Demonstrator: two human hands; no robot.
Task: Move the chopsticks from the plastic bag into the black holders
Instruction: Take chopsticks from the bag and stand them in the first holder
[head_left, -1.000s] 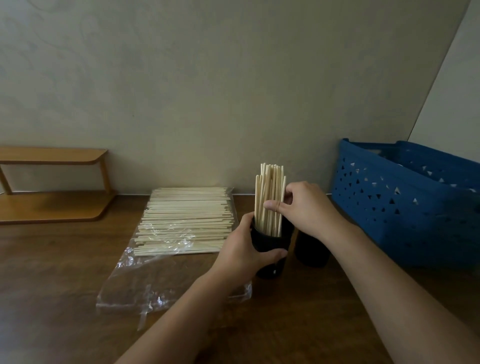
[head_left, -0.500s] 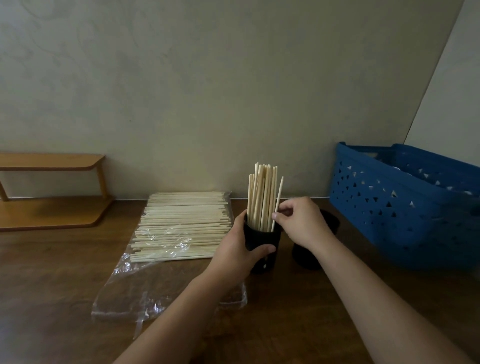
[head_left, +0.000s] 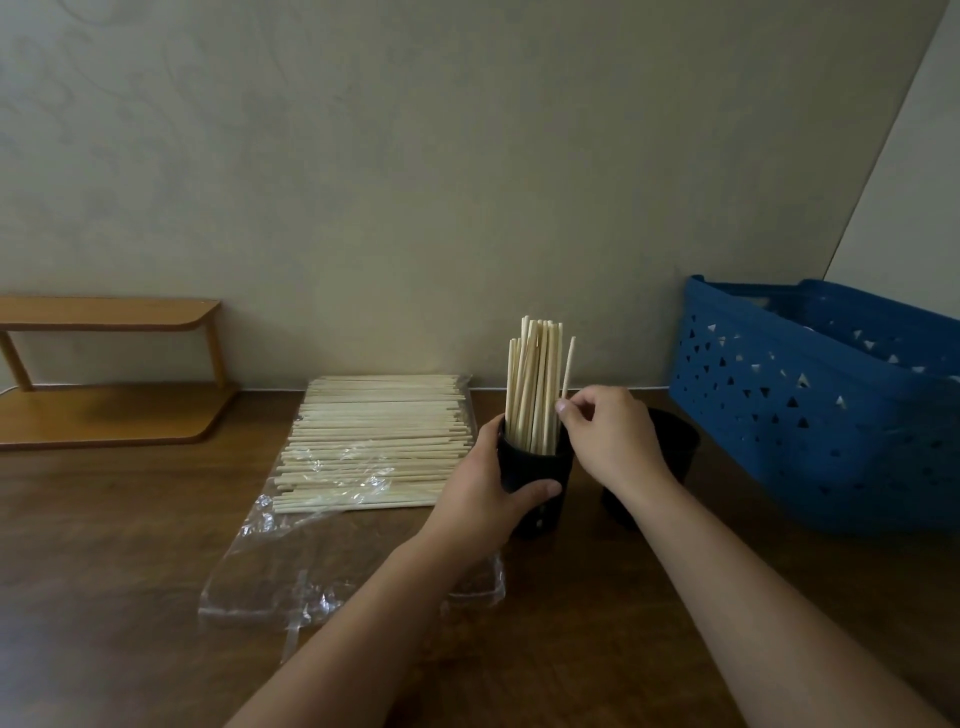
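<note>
A black holder (head_left: 535, 478) stands on the wooden table (head_left: 104, 545), packed with upright pale chopsticks (head_left: 535, 384). My left hand (head_left: 483, 493) grips the holder from its left side. My right hand (head_left: 608, 441) pinches a single chopstick (head_left: 568, 366) that leans at the holder's right rim, apart from the bundle. A second black holder (head_left: 675, 441) sits just right, mostly hidden behind my right hand. To the left lies a flat pile of loose chopsticks (head_left: 374, 436) on a clear plastic bag (head_left: 291, 566).
A blue perforated basket (head_left: 821, 405) stands at the right against the wall. A low wooden shelf (head_left: 104, 374) sits at the far left. The wall runs close behind the holders.
My right hand slid from clasping the bundle's side down to the holder's right rim and now pinches one chopstick that stands apart from the rest. The left hand kept its grip.
</note>
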